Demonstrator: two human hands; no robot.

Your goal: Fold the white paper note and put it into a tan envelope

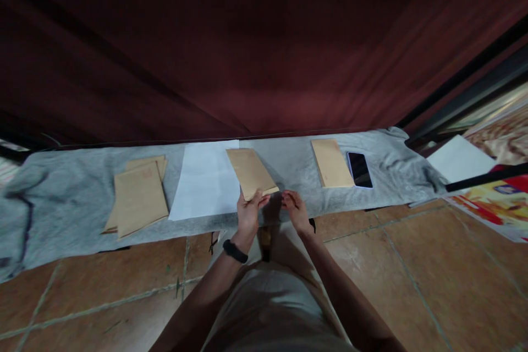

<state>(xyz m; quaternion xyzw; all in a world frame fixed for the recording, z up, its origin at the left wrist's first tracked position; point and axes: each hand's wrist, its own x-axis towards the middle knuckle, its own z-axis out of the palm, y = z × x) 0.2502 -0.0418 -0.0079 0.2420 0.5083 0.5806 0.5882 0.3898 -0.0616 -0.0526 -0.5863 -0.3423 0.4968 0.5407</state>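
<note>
brown envelope: seeming light and bendy, edges probably being easiest to grab
left hand: pinching its near corner
right hand: hovering empty, fingers loose

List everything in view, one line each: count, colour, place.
curtain: one, dark red, behind the cloth
grey cloth: one, grey, spread along the floor
floor tiles: many, brown, nearest the person
envelope pile: several, brown, left on the cloth
white paper: at least one sheet, white, mid-cloth
flat envelope: one or a thin stack, brown, right on the cloth
phone: one, black screen up, just right of the flat envelope
far sheet: one, white, far right
poster: one, red and yellow, far right floor
held envelope: one, brown, over the paper's right edge
wristband: one, black, left wrist
left hand: fingers grip the held envelope's near edge
right hand: beside that envelope's near corner, contact unclear
</note>
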